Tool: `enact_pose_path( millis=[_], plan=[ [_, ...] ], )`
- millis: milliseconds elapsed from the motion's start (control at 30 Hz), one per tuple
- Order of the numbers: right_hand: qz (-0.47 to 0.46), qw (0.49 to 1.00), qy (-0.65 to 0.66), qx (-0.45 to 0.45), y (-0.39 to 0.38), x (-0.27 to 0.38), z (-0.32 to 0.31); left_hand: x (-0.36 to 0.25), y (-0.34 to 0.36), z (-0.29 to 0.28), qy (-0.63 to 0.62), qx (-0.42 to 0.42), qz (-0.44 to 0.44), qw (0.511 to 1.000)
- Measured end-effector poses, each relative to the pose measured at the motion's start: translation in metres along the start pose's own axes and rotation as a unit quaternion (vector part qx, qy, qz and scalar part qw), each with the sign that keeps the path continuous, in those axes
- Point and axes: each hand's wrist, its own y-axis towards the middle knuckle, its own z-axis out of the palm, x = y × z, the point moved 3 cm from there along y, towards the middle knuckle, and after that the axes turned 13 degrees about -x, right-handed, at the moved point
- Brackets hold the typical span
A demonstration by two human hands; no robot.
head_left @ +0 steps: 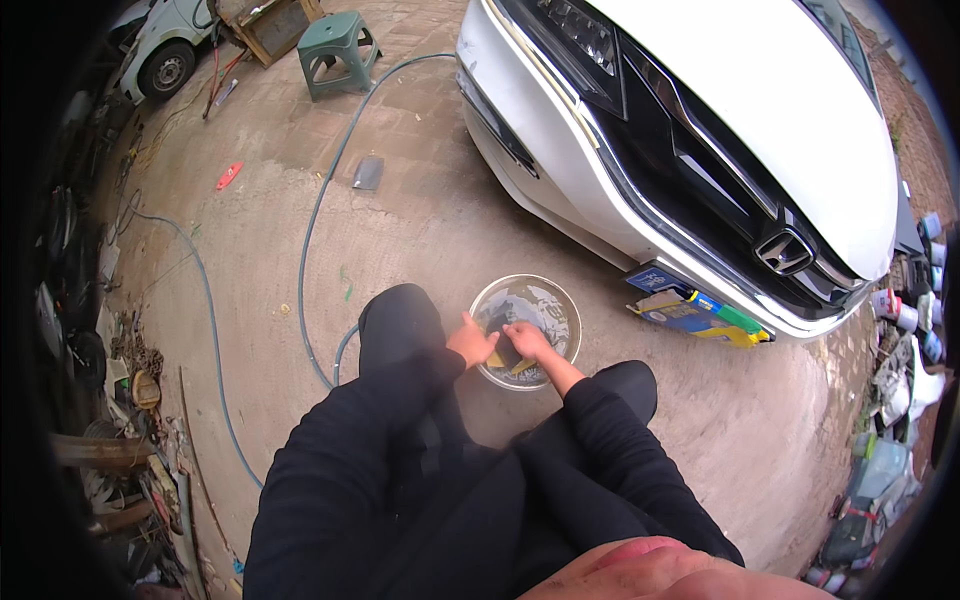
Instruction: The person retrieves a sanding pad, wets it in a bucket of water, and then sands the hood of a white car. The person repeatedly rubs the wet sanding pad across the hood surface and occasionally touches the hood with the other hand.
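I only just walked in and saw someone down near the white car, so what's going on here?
A person in dark clothes has both hands over a round basin on the ground, close to the front of a white car. The left hand and right hand appear to hold a dark piece between them, low in the basin; its exact kind is too small to tell. A green stool stands farther off.
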Motion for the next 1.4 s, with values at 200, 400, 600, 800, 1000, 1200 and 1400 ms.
enact_pose_path(
  millis=[200,400,600,800,1000,1200,1400],
  plan=[
    [0.027,0.999,-0.016,0.045,-0.009,0.01,0.004,0.001,0.0,0.003,-0.018,-0.005,-0.012,1.0],
    [0.132,0.953,0.235,0.14,-0.028,0.023,0.018,0.0,-0.001,0.004,-0.053,-0.015,-0.006,0.998],
    [0.19,0.96,0.12,0.166,-0.011,0.015,0.014,-0.002,-0.002,-0.003,-0.055,-0.004,-0.016,0.998],
    [0.168,0.96,0.217,0.052,0.013,0.034,-0.065,-0.003,-0.003,-0.01,-0.05,0.018,-0.009,0.999],
    [0.181,0.887,0.424,0.019,0.0,0.05,-0.123,-0.001,0.0,-0.013,-0.046,0.04,-0.003,0.998],
    [0.119,0.969,0.214,-0.016,0.007,0.037,-0.152,-0.002,0.001,-0.015,-0.02,0.052,0.007,0.998],
    [-0.005,0.994,-0.096,-0.056,0.01,0.036,-0.108,-0.007,-0.006,-0.022,-0.027,0.054,-0.009,0.998]
  ],
)
